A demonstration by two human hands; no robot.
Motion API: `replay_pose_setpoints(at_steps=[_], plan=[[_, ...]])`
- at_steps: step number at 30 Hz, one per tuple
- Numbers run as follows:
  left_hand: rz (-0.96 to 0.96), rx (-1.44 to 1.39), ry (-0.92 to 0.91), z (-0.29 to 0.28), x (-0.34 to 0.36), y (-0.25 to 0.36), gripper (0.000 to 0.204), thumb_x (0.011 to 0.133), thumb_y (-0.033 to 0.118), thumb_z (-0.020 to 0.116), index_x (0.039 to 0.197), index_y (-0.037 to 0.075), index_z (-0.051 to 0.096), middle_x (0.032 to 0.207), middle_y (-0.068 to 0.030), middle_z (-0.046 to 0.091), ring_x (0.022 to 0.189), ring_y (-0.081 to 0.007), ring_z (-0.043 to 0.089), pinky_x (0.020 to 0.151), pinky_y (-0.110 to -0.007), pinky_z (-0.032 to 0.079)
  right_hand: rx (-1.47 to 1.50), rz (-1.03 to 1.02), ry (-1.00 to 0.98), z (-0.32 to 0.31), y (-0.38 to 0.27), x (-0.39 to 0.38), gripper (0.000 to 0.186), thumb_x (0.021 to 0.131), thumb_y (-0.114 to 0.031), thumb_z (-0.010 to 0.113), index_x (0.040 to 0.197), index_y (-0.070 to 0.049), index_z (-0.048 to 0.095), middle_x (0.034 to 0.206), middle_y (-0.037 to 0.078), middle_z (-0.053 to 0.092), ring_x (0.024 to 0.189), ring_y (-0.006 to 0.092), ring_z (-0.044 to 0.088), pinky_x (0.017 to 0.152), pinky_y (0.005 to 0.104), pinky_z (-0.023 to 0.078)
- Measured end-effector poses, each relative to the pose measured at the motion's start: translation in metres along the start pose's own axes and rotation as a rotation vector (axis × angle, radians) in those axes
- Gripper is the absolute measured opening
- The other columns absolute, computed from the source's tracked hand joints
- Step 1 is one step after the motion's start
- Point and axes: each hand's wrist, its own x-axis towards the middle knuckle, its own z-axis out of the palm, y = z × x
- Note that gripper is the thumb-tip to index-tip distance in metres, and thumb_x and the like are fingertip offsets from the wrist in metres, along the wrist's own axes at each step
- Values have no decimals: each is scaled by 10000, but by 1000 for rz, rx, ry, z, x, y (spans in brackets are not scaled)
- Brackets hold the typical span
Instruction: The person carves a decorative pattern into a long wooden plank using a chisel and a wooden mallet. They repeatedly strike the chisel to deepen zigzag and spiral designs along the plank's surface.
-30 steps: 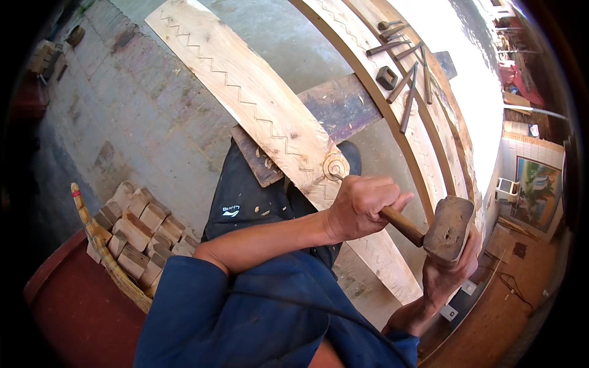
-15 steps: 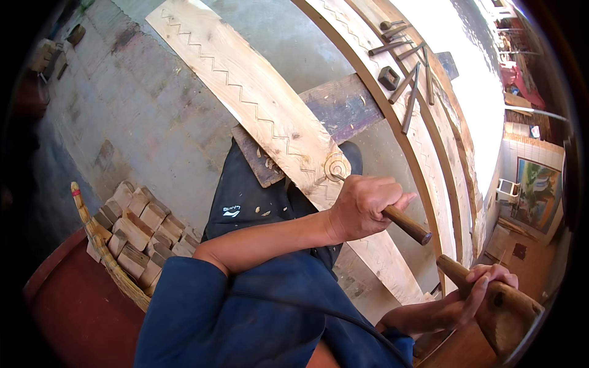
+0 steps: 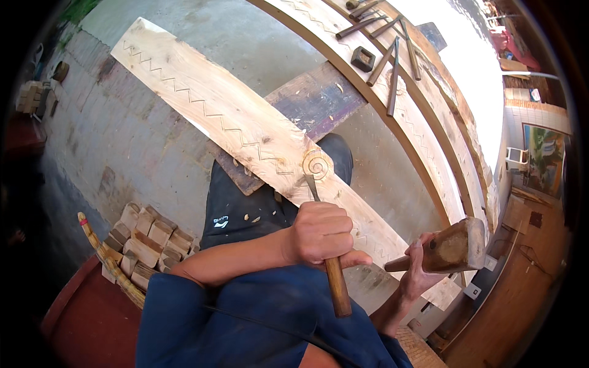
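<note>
My left hand (image 3: 321, 230) is wrapped round a chisel (image 3: 337, 288), its wooden handle sticking out below the fist and its thumb stretched to the right. The chisel's metal tip meets the lower-left edge of a spiral (image 3: 317, 165) carved in a long pale wooden plank (image 3: 239, 116). Zigzag lines run along the plank's left side. At the right, my right hand (image 3: 419, 265) grips a wooden mallet (image 3: 453, 246) by its short handle; the mallet head is raised, apart from the chisel.
Several chisels (image 3: 392, 86) and a small dark square block (image 3: 362, 59) lie on curved planks at the upper right. A dark board (image 3: 319, 101) crosses under the workpiece. Stacked wood blocks (image 3: 144, 242) sit at the lower left beside a red surface (image 3: 92, 300).
The chisel has swung from pointing down right to nearly upright in view, its tip now below the spiral. The mallet has moved up and left, closer to my left hand. The view has shifted.
</note>
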Motion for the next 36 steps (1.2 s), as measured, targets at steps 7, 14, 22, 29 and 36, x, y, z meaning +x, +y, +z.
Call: replay_pose_setpoints(at_steps=[7,14,22,29,36], plan=[[30,57,-122,29,-3,9,535,791,292,899,639,111,420,649,-25,385,534,-196,469,456,-335,351,-116,347,-79,9,42,-8,199,888,31,793,1018,7,644,893,35,648,756,111,609,670,270,503],[4,109,-33,42,-5,-3,586,809,365,895,654,118,386,629,-12,340,491,-187,396,431,-334,297,-141,398,-110,8,52,-5,212,882,-1,811,1029,12,659,920,37,669,819,128,635,757,286,521],[-19,123,-36,42,-4,-12,588,822,358,892,658,116,381,625,-24,343,492,-204,389,438,-348,293,-188,392,-142,7,54,-2,216,875,-15,823,1027,14,672,916,41,680,831,141,646,781,305,529],[-37,160,-15,46,2,-12,587,811,342,898,659,104,383,625,-36,333,497,-215,394,445,-352,297,-180,358,-118,13,45,-3,220,875,-29,835,1018,13,674,908,40,684,832,141,647,781,305,528],[-177,229,67,61,22,-20,509,836,238,893,665,87,437,637,-70,380,519,-251,452,459,-389,340,-172,272,-9,-6,33,9,399,841,48,848,1187,38,650,998,70,684,852,158,659,804,305,549]])
